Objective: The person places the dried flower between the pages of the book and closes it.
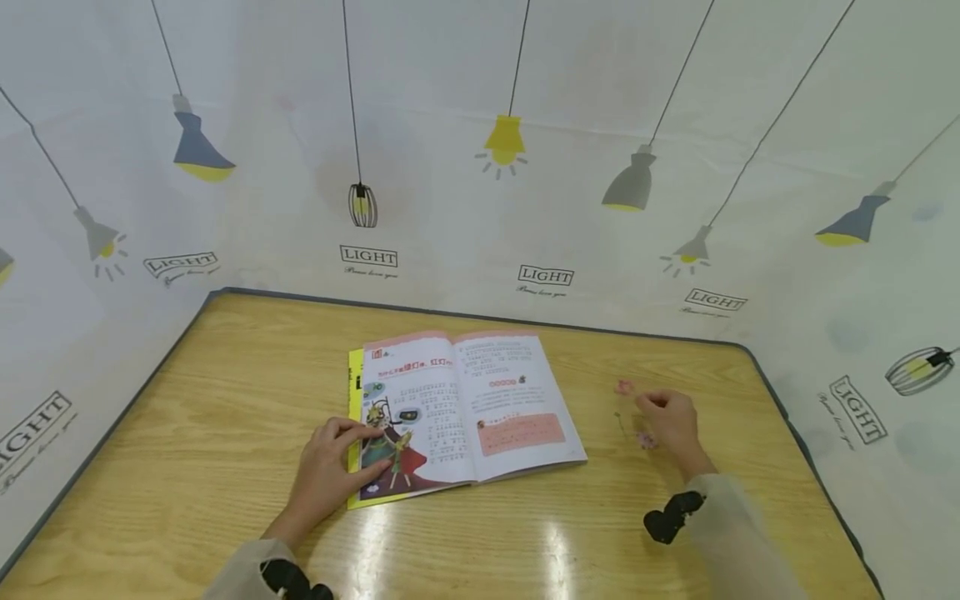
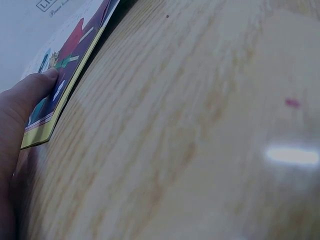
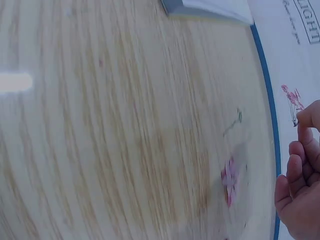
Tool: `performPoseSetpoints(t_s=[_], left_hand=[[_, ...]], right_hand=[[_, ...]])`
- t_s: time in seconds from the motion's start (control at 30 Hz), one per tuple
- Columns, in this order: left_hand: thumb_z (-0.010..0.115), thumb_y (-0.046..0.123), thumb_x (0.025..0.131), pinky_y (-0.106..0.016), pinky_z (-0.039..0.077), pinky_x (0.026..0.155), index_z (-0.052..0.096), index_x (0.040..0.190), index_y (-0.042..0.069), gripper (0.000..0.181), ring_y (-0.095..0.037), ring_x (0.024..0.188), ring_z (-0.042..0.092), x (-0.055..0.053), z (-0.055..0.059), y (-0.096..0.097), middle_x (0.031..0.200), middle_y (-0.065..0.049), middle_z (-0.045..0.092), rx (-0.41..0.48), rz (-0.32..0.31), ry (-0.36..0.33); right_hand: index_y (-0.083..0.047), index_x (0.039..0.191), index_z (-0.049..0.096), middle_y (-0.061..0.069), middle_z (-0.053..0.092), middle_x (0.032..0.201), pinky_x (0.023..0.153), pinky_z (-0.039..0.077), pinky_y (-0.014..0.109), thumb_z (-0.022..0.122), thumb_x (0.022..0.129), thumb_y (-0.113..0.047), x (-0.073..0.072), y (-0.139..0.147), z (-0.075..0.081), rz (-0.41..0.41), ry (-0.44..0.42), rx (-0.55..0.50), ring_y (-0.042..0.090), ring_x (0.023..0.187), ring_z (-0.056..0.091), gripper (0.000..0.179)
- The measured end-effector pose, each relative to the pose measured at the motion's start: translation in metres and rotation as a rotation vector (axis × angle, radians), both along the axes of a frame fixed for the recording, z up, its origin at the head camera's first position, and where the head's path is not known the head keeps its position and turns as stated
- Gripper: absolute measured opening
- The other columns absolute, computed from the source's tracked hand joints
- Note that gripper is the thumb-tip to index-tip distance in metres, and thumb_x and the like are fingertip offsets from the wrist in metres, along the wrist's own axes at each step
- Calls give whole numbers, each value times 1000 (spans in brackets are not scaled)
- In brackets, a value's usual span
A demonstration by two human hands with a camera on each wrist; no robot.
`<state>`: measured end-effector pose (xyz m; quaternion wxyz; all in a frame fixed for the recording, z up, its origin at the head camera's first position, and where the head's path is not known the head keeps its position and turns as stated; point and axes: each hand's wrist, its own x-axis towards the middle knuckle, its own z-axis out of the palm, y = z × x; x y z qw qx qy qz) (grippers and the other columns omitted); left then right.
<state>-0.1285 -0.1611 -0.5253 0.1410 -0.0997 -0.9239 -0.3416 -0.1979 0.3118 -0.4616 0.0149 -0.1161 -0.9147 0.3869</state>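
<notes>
Right hand [image 1: 671, 423] pinches what seems a small pink flower [image 3: 291, 95] in its fingertips, nearer the desk's [image 1: 247, 400] right edge; the flower points leftward, toward the open book [image 1: 468, 408]. Left hand [image 1: 327, 462], farther off, rests on the left page [image 1: 423, 400], thumb spread from the fingers.

Bench [image 1: 225, 400]: lt-brown wood, grain visible, dk blue edging, bright glare nr front. On it: book [image 1: 517, 400], open, flat, approx mid-bench, yellow cover showing along L side. R of book: pink flower [image 1: 647, 440] lying w/ thin greenish stem [image 3: 233, 122] near it, not touching.
</notes>
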Motion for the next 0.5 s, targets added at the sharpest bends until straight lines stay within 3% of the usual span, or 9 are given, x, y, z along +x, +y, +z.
performPoseSetpoints(t_s=[0.2, 0.5], left_hand=[[78, 45, 67, -42, 33, 79, 68, 104, 25, 43, -20, 96, 44, 0, 0, 0, 105, 1, 49, -8, 1, 2], [78, 45, 67, -43, 33, 80, 68, 105, 25, 43, -21, 96, 44, 0, 1, 1, 104, 1, 49, -19, 4, -3]], right_hand=[[8, 101, 61, 15, 59, 87, 54, 42, 23, 56, 89, -20, 1, -24, 3, 1, 39, -76, 10, 63, 48, 31], [10, 91, 63, 13, 60, 81, 60, 42, 23, 61, 84, -13, 1, -60, 8, 13, 123, -87, 16, 71, 51, 23]])
